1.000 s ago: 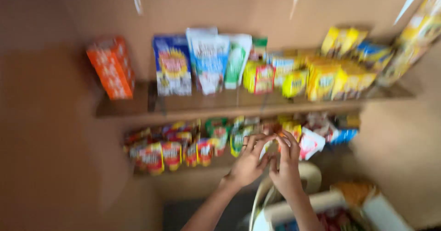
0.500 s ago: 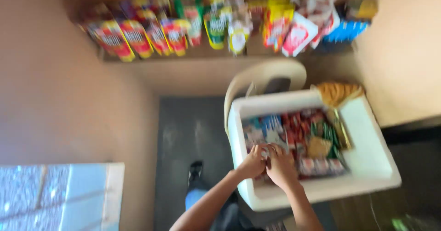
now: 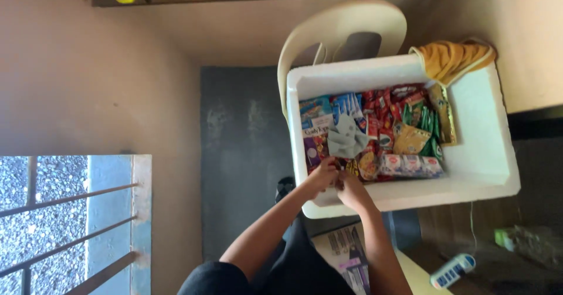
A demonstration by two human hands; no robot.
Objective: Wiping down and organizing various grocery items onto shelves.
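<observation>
1. Left hand (image 3: 321, 176) and right hand (image 3: 350, 190) meet at the near inner edge of the white foam box (image 3: 481, 154), fingers curled together on a small packet; the pinch itself is hidden.
2. Grey sachet strip (image 3: 346, 138) lies just beyond the fingertips, on top of the other snack packets (image 3: 404, 131).
3. Yellow cloth (image 3: 454, 57) drapes the far corner.
4. Plastic chair (image 3: 346, 31) carries the box.
</observation>
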